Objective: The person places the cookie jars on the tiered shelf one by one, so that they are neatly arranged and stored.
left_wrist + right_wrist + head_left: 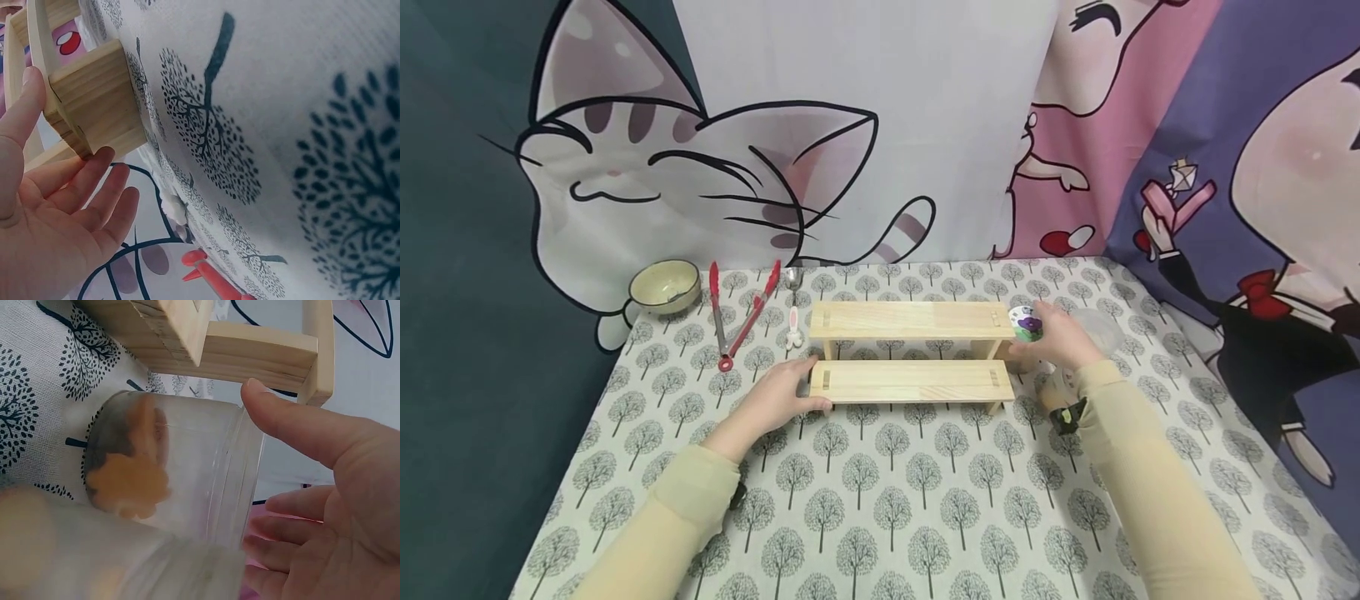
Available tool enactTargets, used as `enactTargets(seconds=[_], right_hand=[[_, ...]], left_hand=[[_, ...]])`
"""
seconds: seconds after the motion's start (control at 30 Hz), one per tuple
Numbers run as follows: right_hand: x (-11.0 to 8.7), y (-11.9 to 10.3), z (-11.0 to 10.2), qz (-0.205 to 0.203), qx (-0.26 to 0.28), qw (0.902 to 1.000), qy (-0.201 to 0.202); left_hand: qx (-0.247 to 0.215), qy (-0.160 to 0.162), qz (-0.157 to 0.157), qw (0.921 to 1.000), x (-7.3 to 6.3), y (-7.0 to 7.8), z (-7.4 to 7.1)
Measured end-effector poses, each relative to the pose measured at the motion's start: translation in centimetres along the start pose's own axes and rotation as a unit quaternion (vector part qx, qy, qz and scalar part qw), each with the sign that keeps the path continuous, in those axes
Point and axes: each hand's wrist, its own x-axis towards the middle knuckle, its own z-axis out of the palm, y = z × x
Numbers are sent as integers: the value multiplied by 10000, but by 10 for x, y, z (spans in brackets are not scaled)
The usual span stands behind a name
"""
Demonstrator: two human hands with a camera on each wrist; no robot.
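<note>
A pale two-step wooden rack point(912, 382) stands mid-table. My left hand point(781, 392) holds the left end of its lower step, thumb at the front edge and index fingertip at the rear corner; the other fingers extend free in the left wrist view. My right hand point(1063, 335) is at the rack's right end. In the right wrist view its thumb tip meets the rack's upper part beside a clear jar point(194, 434) with an orange shape on it, the other fingers loosely extended past the jar's rim. A second, cloudy jar point(119, 550) partly hides those fingers.
Back left are a cream bowl point(666, 287), spread red-tipped tongs point(752, 321) and a spoon with a rabbit handle point(793, 321). A round flower-printed piece point(1025, 323) and a clear round container point(1101, 329) are at right. Cartoon-printed curtains hang behind the tree-patterned tablecloth point(891, 500).
</note>
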Motion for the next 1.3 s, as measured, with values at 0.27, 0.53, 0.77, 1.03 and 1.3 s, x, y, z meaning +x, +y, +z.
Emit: enactTargets(seconds=[0.27,0.53,0.77,1.03,1.3], right_hand=[[7,2,1,-75,-205,9998,-39],[11,8,-1,340,-14,9990,-299],[11,11,-3,345,73,9993,-151],[5,12,-9,223,119,9997,-24],[2,14,-17,320,-241,9985,362]], left_hand=[[-152,-53,-5,9999,1,0,0],[-111,-142,15,9998,2,2,0],[-44,-135,-38,9999,2,2,0],[31,-194,-40,9998,1,3,-2],[65,-229,-26,9997,2,3,0]])
